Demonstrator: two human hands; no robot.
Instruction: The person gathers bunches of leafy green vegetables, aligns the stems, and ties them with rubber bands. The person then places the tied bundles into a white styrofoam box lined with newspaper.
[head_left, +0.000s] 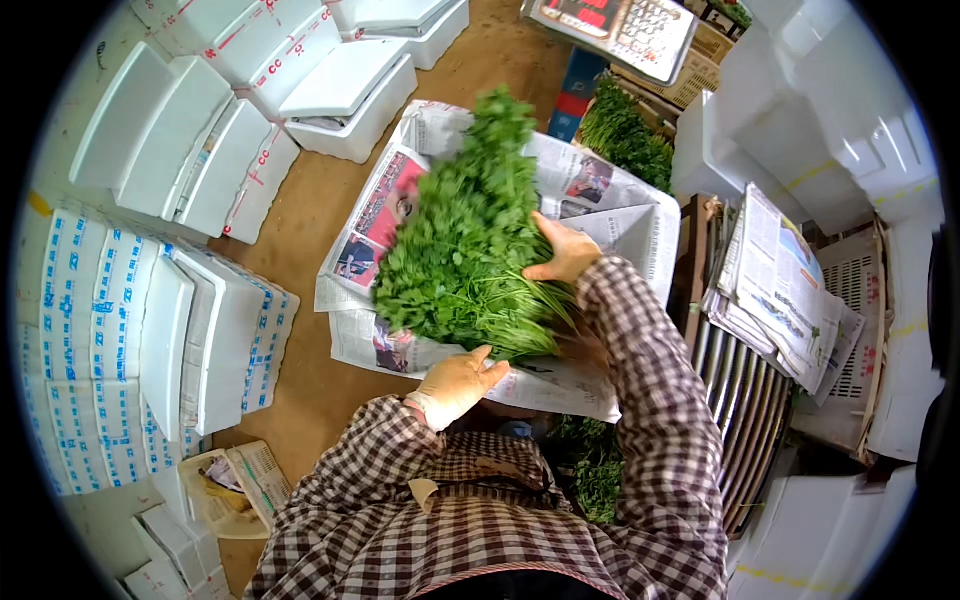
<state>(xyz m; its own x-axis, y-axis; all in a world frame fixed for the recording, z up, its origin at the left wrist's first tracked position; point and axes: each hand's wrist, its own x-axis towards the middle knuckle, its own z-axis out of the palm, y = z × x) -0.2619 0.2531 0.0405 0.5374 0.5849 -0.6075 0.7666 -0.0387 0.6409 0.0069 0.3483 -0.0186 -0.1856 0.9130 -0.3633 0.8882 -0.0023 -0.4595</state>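
A large heap of leafy coriander (465, 247) lies slanted over a white box (669, 247) lined with newspaper (611, 217). Its leaves reach toward the box's far side, and the stems fan out at the near right; parts are motion-blurred. My right hand (564, 251) grips the heap's right side, thumb over the stems and fingertips among the leaves. At the near edge, my left hand (461, 381) holds the heap from below left, its thumb beside the stems. Some left fingers are hidden.
White foam boxes (349, 97) with lids line the left. A digital scale (615, 34) stands at the far right, near more greens (626, 135). Stacked newspapers (780, 285) lie on metal rollers (739, 405). Dark greens (596, 469) lie below the near side. A bin (225, 499) sits lower left.
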